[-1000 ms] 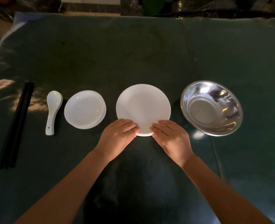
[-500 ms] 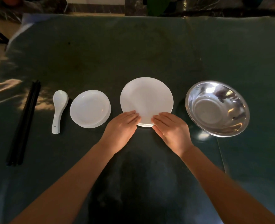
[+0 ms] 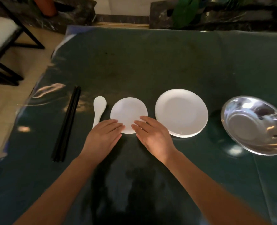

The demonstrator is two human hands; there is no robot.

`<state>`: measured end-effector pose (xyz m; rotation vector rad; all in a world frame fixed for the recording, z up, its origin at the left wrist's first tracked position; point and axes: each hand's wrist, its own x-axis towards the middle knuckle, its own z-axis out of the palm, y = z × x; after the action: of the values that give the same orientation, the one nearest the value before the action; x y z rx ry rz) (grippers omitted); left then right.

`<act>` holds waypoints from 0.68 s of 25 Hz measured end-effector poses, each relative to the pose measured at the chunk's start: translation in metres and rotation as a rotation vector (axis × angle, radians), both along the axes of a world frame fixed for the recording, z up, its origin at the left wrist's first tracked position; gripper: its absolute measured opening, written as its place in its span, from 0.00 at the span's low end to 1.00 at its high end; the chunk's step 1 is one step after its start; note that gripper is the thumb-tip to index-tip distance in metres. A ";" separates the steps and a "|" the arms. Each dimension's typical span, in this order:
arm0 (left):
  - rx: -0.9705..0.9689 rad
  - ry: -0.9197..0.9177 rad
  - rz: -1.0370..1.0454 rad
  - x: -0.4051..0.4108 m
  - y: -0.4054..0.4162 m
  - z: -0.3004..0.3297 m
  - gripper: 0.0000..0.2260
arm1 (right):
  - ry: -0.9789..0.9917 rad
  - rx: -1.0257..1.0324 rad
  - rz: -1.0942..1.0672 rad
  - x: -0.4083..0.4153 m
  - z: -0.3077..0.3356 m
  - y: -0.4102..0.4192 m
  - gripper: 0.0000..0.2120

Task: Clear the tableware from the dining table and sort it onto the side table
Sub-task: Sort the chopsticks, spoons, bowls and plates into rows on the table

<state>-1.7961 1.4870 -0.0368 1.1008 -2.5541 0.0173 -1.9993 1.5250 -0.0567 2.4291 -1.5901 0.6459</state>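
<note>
Green table (image 3: 150,62) holds steel bowl (image 3: 254,125) by the right edge, white plate stack (image 3: 181,111), small saucer (image 3: 128,113) mid-near edge with my left hand (image 3: 103,138) and right hand (image 3: 154,135) flat-fingered on its near rim, spoon (image 3: 99,109), chopsticks (image 3: 67,124) leftmost.

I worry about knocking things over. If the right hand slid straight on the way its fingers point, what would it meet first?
The right hand points up and left, its fingertips already at the small white dish, so that comes first. Beyond it the spoon probably lies in line.
</note>
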 end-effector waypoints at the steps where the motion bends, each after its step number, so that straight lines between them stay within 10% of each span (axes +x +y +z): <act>1: -0.011 0.012 -0.027 0.000 -0.004 0.000 0.08 | -0.005 0.008 -0.005 0.002 -0.002 -0.003 0.17; 17: 0.099 0.028 -0.189 0.000 -0.054 0.003 0.09 | 0.024 -0.057 -0.064 0.003 0.002 -0.025 0.15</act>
<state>-1.7958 1.4332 -0.0340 0.8819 -2.6472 -0.1734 -1.9966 1.4999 -0.0549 2.3268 -1.6095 0.6397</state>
